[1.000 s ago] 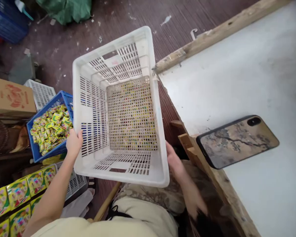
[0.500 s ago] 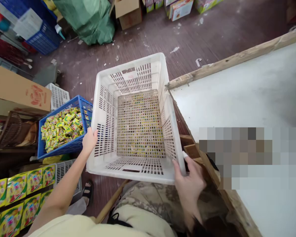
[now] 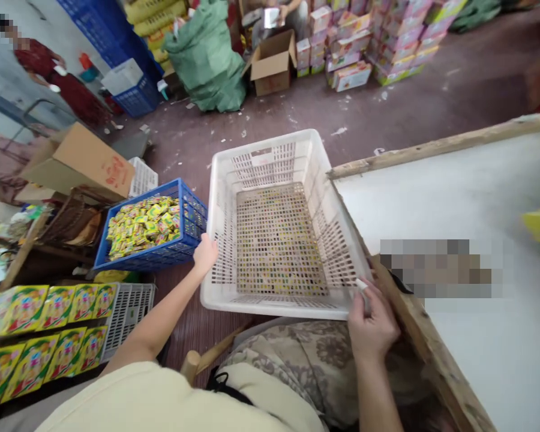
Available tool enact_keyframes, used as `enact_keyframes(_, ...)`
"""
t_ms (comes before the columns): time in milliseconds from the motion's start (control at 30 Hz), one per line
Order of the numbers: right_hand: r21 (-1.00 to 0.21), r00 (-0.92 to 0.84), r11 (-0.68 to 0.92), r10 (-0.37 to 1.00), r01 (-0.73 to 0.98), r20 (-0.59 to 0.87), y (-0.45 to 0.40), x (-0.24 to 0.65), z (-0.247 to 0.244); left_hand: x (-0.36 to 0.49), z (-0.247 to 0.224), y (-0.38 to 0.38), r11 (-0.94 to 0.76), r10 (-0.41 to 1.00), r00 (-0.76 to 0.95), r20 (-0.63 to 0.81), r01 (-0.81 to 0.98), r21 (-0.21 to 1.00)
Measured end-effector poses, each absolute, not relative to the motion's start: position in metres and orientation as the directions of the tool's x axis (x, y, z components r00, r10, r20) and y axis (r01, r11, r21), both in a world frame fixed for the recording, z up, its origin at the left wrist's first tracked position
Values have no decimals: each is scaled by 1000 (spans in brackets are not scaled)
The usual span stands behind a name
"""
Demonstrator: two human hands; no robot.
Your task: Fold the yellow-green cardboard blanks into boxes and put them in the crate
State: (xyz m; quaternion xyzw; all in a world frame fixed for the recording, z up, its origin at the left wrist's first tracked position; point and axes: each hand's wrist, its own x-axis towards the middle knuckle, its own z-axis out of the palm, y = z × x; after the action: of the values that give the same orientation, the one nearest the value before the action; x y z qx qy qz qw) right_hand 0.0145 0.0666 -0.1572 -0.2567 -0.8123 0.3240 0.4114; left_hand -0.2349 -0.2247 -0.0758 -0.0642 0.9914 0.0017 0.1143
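Observation:
A white plastic crate (image 3: 315, 161) with slotted walls and a lattice floor is in front of my lap. Yellow and green bits show through the holes of its floor; what lies beneath is hidden. My left hand (image 3: 206, 254) is closed on the crate's left rim. At the near right corner, my right hand (image 3: 372, 324) grips the rim, with a white wrap on one fingertip. Just left of the crate stands a blue crate (image 3: 180, 210) with many small yellow-green packs (image 3: 146, 221) in it.
A white tabletop (image 3: 432, 192) with a wooden edge (image 3: 436, 143) borders the crate on the right. Yellow printed packages (image 3: 58, 309) stand in rows at lower left, beside a grey crate (image 3: 128, 315). Farther back are a green sack (image 3: 207, 66), an open carton (image 3: 272, 69) and people.
The view has tilted up, showing more of the room's far side. The white crate appears a little smaller and farther right in view, with both hands still on its rim.

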Motion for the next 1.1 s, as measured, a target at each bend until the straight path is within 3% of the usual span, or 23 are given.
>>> enact_keyframes(300,-553,-589,802,564,225,578,38,37,-168,-229,-84,-238,981,-125,-957,-260,-159,111)
enact_keyframes(433,-570,-556,757,637,319,534,3,66,-177,-230,-80,-239,974,-103,-959,-266,-151,168)
enact_keyframes(667,-506,-732,748,617,430,289,-20,117,-209,-225,-71,-240,960,-128,-956,-264,-187,210)
enact_keyframes(833,-623,-735,676,638,393,229,-21,111,-212,-216,-52,-233,961,-123,-953,-278,-184,207)
enact_keyframes(1100,-576,-577,641,749,507,324,-19,100,-203,-233,-38,-226,974,-54,-957,-284,-113,196)
